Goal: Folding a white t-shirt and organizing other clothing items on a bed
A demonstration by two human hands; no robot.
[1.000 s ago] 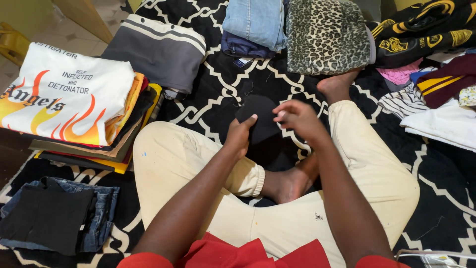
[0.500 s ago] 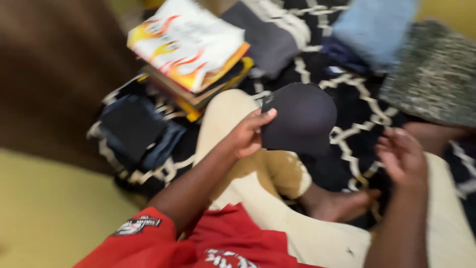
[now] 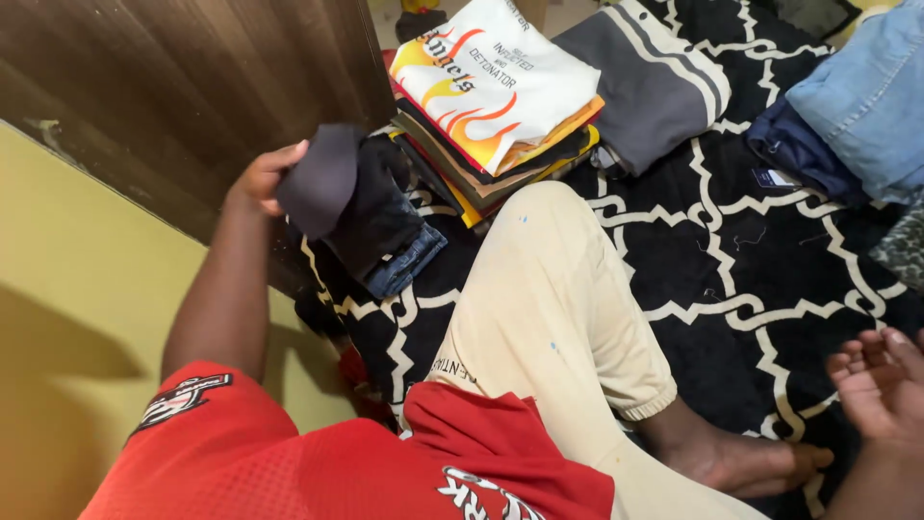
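My left hand (image 3: pixel 262 175) grips a small folded dark garment (image 3: pixel 320 179) and holds it out to my left, just above a low pile of dark folded jeans (image 3: pixel 390 231) on the rug. My right hand (image 3: pixel 881 385) hangs open and holds nothing at the right edge, above the rug near my bare foot (image 3: pixel 741 457). I sit cross-legged in cream trousers (image 3: pixel 549 299) and a red shirt (image 3: pixel 318 457).
A stack of folded shirts (image 3: pixel 500 96) topped by a white one with a flame print lies beyond the jeans. A grey striped garment (image 3: pixel 654 82) and blue jeans (image 3: pixel 857 96) lie further right on the black-and-white patterned rug (image 3: pixel 731 260). A dark wooden panel (image 3: pixel 173 87) and yellow floor (image 3: pixel 77 308) are on my left.
My left hand has carried the dark garment from my lap out to the left, over the jeans pile. My right hand let go and dropped to the right. The view swung left.
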